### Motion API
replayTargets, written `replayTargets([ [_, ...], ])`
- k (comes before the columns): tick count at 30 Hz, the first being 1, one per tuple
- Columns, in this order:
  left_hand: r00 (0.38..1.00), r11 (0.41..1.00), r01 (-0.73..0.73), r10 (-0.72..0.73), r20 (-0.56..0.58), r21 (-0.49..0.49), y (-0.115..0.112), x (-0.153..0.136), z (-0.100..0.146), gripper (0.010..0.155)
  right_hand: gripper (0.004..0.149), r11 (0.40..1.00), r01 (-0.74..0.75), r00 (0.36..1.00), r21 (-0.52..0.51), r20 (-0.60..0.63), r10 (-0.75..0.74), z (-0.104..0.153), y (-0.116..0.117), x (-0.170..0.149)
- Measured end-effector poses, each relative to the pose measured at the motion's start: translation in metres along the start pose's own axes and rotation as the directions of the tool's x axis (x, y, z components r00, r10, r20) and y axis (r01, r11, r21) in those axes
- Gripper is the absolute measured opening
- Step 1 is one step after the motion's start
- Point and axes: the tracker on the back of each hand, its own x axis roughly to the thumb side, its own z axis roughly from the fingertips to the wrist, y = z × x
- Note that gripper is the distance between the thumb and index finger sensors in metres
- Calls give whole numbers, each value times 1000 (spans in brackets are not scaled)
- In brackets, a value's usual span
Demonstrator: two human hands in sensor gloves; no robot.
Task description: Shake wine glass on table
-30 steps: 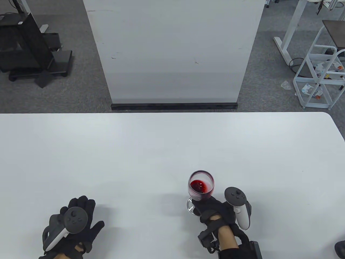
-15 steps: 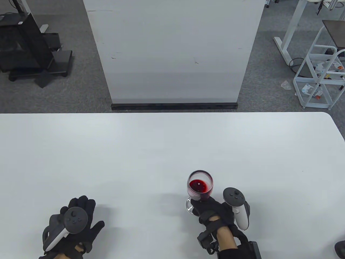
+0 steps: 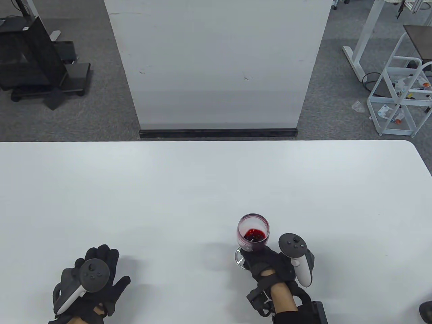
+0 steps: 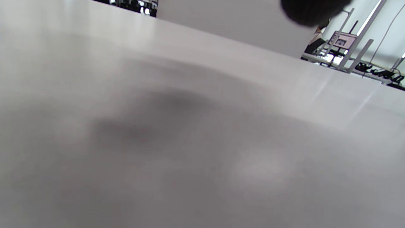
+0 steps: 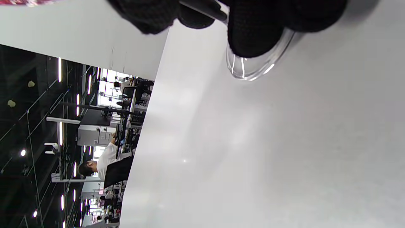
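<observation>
A clear wine glass [image 3: 253, 233] with red wine in its bowl stands on the white table [image 3: 202, 189] near the front right. My right hand [image 3: 266, 263] grips it low down, around the stem just under the bowl. In the right wrist view my gloved fingers [image 5: 253, 28] cover the stem and part of the round glass foot [image 5: 253, 68], which sits on the table. My left hand [image 3: 92, 280] rests flat on the table at the front left, fingers spread, holding nothing. The left wrist view shows only blurred table surface [image 4: 190, 126].
A tall white panel [image 3: 216, 64] stands on the floor behind the table's far edge. A black equipment stand [image 3: 33, 57] is at the far left and a white wire rack [image 3: 401, 94] at the far right, both off the table.
The wine has shifted inside the bowl, from a wide tilted pool to a smaller pool in the middle. The glass and my right hand moved slightly. The left hand has not moved.
</observation>
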Motion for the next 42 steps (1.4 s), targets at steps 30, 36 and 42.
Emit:
replayTargets([
  [30,1000,1000,-4,4,5,7,0,-1,0,79,54,998,-25,1000,60,-9,25,0,-8,1],
  [36,1000,1000,0,0,1,10,0,-1,-1,79,57,1000,-5,1000,-27,-6,5,0,-5,-1],
  [42,1000,1000,-6,6,-1,11,0,-2,-1,79,55,997,-34,999,-68,-14,33,0,-9,-1],
])
